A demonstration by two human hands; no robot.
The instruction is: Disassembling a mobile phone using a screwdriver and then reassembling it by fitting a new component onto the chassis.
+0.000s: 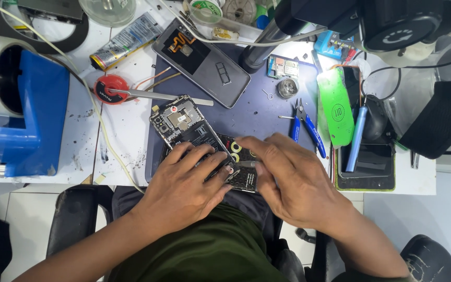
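Far left: blue tape dispenser (27,117) sitting on white bench. Upper left: glue tube (123,42) lying diagonal; red solder spool (109,89) below it. Centre: opened phone (186,128) lying on dark mat (257,115), circuit side up. Left hand (184,190) pressing down on its lower half, fingers spread flat, not clamped. Right hand (293,180) pinching thin metal tool (245,164) against phone edge. Right: blue cutters (306,128), green pry card (336,107).

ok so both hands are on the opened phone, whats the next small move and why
Probably lever gently with the thin metal tool held by the right hand, since its tip sits at the edge of the opened black phone with exposed circuit board, which the left hand pins flat.
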